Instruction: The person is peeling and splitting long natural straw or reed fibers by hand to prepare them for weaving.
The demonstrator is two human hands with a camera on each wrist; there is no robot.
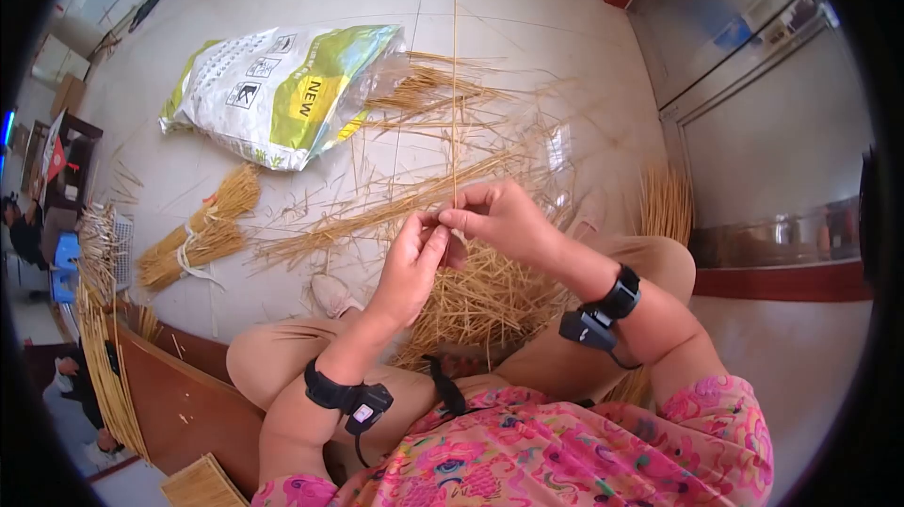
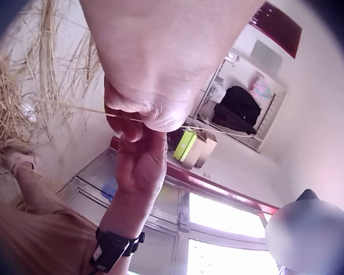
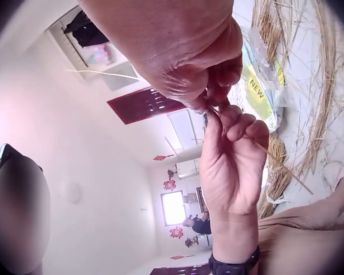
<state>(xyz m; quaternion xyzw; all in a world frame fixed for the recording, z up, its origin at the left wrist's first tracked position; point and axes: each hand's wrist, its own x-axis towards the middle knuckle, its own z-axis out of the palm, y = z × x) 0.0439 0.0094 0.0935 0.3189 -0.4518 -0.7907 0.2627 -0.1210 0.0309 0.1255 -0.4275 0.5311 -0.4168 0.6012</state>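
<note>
A long thin straw stalk (image 1: 456, 83) rises from between the two hands in the head view. My left hand (image 1: 408, 267) pinches it between thumb and fingertips. Right against it, my right hand (image 1: 504, 225) pinches the stalk too, with thumb and index finger meeting. The fingertips of both hands come together and hide the gripped part. In the left wrist view the straw stalk (image 2: 80, 109) sticks out on both sides of the hands. A lower length of the straw stalk (image 3: 286, 171) slants past the left palm in the right wrist view.
Loose straw (image 1: 490, 305) is heaped between the knees, and more stalks (image 1: 377, 210) lie across the tiled floor. A tied straw bundle (image 1: 202, 234) lies at left. Behind it is a white and green sack (image 1: 245, 93) with straw at its mouth. A brown wooden board (image 1: 188, 394) stands at left.
</note>
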